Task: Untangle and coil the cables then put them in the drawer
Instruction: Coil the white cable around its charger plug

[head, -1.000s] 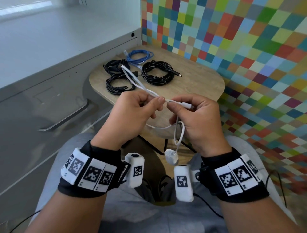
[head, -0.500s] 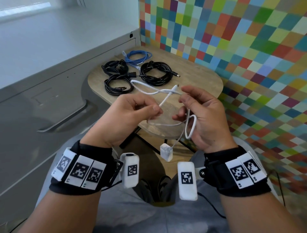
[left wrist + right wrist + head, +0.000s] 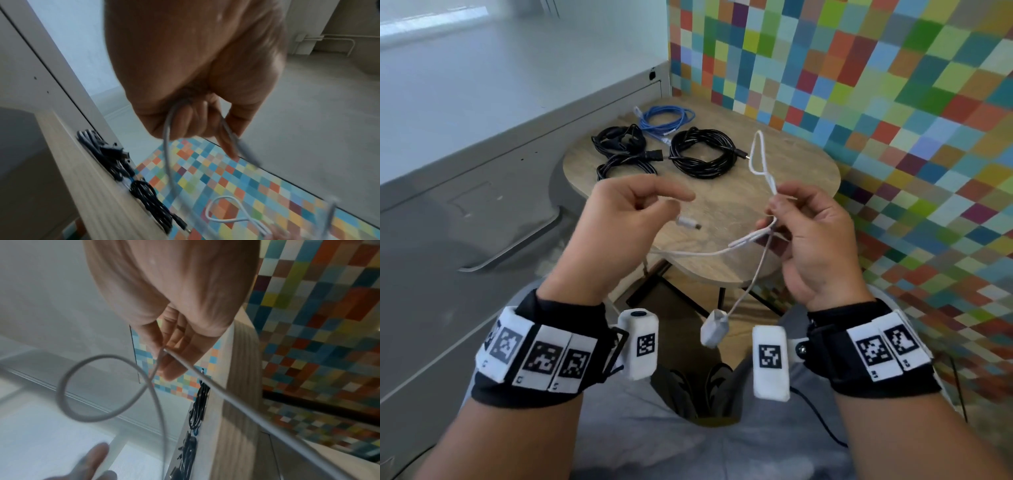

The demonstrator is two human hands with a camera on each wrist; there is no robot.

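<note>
A thin white cable [image 3: 748, 238] with a small white adapter [image 3: 714, 330] hanging from it is held in the air between both hands, in front of the table. My right hand [image 3: 791, 219] pinches it between thumb and fingers, and a narrow loop stands up above that hand. My left hand [image 3: 654, 202] is curled round the other end, its metal plug [image 3: 688, 222] sticking out below the fingers. In the left wrist view the cable [image 3: 167, 146] runs through the curled left hand [image 3: 195, 123]. The right wrist view shows the right hand [image 3: 170, 353] pinching the cable [image 3: 205, 378].
On the round wooden table [image 3: 791, 164] lie three coiled black cables [image 3: 702, 154] and a coiled blue cable [image 3: 664, 118]. A grey cabinet with a shut drawer and its handle [image 3: 510, 246] stands at the left. A coloured checkered wall is on the right.
The hands have drawn apart. The plug end has come away to the left with my left hand, and the loop now stands up above my right hand.
</note>
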